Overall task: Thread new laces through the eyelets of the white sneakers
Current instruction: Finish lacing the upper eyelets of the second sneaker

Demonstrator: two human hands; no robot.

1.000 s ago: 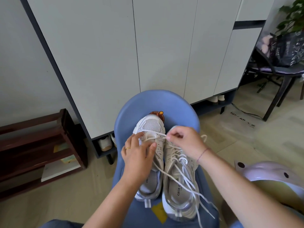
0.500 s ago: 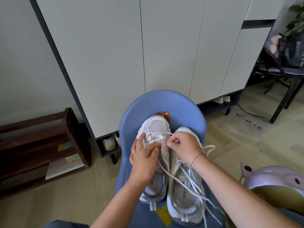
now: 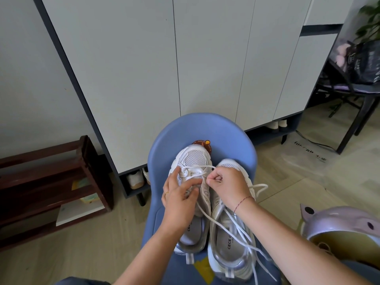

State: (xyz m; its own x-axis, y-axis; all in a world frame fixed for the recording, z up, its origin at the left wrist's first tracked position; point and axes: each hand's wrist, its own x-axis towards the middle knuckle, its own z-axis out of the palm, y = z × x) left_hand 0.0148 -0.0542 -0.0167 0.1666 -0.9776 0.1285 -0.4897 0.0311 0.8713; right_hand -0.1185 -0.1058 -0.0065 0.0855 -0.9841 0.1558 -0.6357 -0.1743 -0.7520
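Two white sneakers stand side by side on a blue chair (image 3: 230, 136), toes pointing away from me. My left hand (image 3: 181, 198) rests on the left sneaker (image 3: 195, 159), fingers spread over its eyelet area and touching the white lace (image 3: 197, 167) that crosses near the toe. My right hand (image 3: 228, 186) lies over the right sneaker (image 3: 228, 243) and pinches the lace end between thumb and forefinger at the left sneaker's inner eyelets. Loose lace strands trail across the right sneaker toward me.
White cabinet doors (image 3: 205, 58) rise just behind the chair, with shoes in the gap under them. A dark wooden shoe rack (image 3: 51, 182) stands at the left. A lilac stool (image 3: 345, 225) is at my lower right, and a black chair (image 3: 353, 87) with a bag at far right.
My left hand's fingers have spread flatter over the left sneaker. My right hand has shifted slightly, still pinching the lace near the toe end. The camera has moved a little closer.
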